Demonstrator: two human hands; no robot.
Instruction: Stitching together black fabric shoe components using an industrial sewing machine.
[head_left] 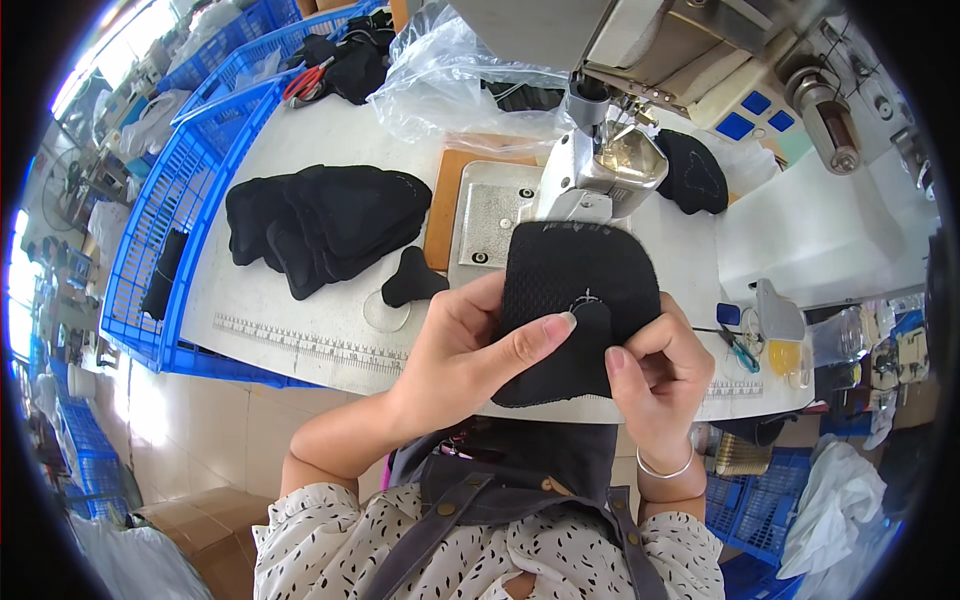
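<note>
A black padded fabric piece (575, 270) with a small white stitched mark is held up in front of the sewing machine (590, 175). My left hand (480, 340) grips its left side, thumb lying across the front beside the mark. At its lower right edge, my right hand (660, 375) pinches it between thumb and curled fingers. A smaller dark tab seems to lie on the piece below the mark. Left of the machine bed rests a pile of similar black pieces (345, 220). Nearer me is a small black cut piece (412, 278), partly over a clear round disc (385, 312).
Blue plastic crates (190, 190) line the table's left side. Red-handled scissors (308, 82) lie by black fabric at the back, beside a clear plastic bag (460, 75). Another black piece (692, 172) sits behind the machine head. Small snips (740, 350) lie at right; a ruler strip (310, 342) follows the front edge.
</note>
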